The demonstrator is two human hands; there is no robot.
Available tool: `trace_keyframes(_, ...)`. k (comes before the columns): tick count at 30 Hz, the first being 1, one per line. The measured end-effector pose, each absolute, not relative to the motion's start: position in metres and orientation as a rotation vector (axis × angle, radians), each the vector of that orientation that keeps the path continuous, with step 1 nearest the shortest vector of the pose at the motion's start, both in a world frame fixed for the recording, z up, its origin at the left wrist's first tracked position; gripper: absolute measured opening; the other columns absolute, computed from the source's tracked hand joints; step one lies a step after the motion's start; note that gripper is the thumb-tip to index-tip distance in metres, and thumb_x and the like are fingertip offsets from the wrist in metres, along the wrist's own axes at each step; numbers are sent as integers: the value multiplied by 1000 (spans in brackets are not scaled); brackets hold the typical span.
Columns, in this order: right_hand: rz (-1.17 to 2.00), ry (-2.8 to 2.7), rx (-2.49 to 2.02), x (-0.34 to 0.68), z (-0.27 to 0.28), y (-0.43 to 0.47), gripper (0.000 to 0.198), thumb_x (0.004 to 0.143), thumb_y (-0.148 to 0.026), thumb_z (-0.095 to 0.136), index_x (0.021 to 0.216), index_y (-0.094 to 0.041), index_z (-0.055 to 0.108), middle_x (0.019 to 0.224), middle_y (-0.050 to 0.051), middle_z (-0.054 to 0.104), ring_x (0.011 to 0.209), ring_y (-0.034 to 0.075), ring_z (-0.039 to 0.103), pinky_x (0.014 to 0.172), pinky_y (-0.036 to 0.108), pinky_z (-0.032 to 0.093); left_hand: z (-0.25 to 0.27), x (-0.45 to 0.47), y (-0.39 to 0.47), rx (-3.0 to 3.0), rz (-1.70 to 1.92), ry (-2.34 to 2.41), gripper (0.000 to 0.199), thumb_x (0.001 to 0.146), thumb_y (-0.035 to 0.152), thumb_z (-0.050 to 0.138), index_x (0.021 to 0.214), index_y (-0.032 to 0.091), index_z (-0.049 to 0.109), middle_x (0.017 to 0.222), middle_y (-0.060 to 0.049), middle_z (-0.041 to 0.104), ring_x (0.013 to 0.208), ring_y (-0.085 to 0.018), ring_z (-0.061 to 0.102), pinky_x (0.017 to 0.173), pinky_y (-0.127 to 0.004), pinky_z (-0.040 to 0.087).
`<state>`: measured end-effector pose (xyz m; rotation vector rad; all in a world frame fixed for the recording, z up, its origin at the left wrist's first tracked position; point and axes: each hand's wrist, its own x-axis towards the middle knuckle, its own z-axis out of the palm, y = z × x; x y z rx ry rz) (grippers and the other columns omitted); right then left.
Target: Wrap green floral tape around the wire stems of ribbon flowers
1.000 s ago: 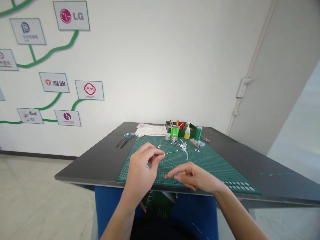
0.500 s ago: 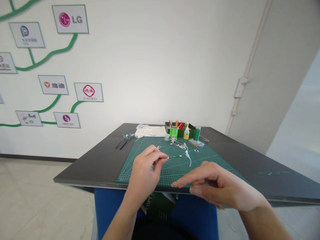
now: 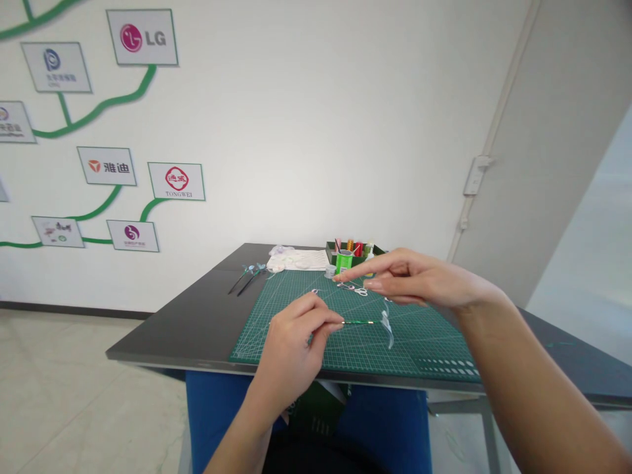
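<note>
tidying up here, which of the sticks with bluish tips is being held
The green-and-gold stick, pinched in the left hand; the two darker sticks lie on the black tabletop left of the cutting mat.

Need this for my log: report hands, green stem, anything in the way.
Left hand pinching green stem, pale ornament at its right end. Right hand above mat, nothing visible in it. Hand partly hides white-tipped bottle.

On the wall (image 3: pixel 316 131), an upper plaque (image 3: pixel 142 37) reads LG, a lower plaque (image 3: pixel 106 166) reads 雅迪, and a right-hand plaque (image 3: pixel 176 182) beside it reads TONGWEI beneath a red emblem (image 3: pixel 176 178)
</note>
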<state>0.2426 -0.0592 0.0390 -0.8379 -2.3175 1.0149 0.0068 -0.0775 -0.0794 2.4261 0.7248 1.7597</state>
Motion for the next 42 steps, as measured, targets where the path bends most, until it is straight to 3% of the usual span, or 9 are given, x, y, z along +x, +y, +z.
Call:
trace_keyframes(7,1178,-2300,-845,247,15,-27,46,102,-42,67,137,-15,78,51,-11,32,44,8,26,42,23,15,-76,2,-81,2362,1799,682,17,96,4,71,89,17,79,82,-2,71,68,-13,63,62,-22,48)
trace_keyframes(15,1607,-2032,-748,243,-79,-22,57,98,-46,73,142,-9,71,44,-15,35,40,6,22,41,21,18,-82,0,-66,2239,1845,823,18,96,5,68,87,17,79,80,-3,69,66,-13,61,57,-23,44)
trace_keyframes(18,1664,-1877,-669,241,-102,-33,49,99,-44,75,135,-11,75,43,-15,34,39,6,19,41,21,16,-85,2,-61,2175,1799,831,17,96,9,69,92,18,82,81,-3,69,64,-13,60,56,-23,44)
trace_keyframes(23,1605,-1562,-518,231,-133,-54,36,95,-43,82,116,-14,83,39,-14,34,36,4,18,42,20,19,-84,7,-59,2065,1729,768,16,93,12,70,87,18,83,78,-3,68,61,-11,56,52,-21,39)
trace_keyframes(28,1395,-1291,-554,213,-159,-56,51,90,-64,78,116,-20,78,43,-14,30,37,8,20,39,21,27,-84,8,-60,1976,1719,705,13,91,15,73,85,19,83,77,-3,67,61,-12,55,53,-22,40)
trace_keyframes(30,1280,-1233,-605,209,-162,-48,52,90,-69,75,109,-21,75,48,-11,38,40,10,32,43,23,36,-84,8,-61,1963,1723,701,13,91,14,73,84,19,83,77,-3,67,61,-12,55,53,-22,40)
trace_keyframes(35,951,-1164,-794,218,-149,-35,41,79,-51,94,97,-19,75,82,5,75,81,21,69,78,32,55,-83,6,-63,1966,1757,749,14,91,14,71,85,19,82,78,-3,67,61,-12,57,53,-22,41)
trace_keyframes(38,795,-1204,-843,222,-134,-49,41,82,-50,91,109,-21,77,112,11,79,109,27,69,97,36,54,-83,7,-65,2001,1797,789,16,93,12,70,86,19,82,78,-3,68,61,-12,57,53,-22,40)
trace_keyframes(42,732,-1370,-834,205,-116,-78,39,93,-55,78,114,-22,79,129,14,76,120,30,68,103,40,55,-85,10,-68,2059,1815,804,17,95,10,68,88,18,82,80,-3,68,61,-11,55,52,-22,40)
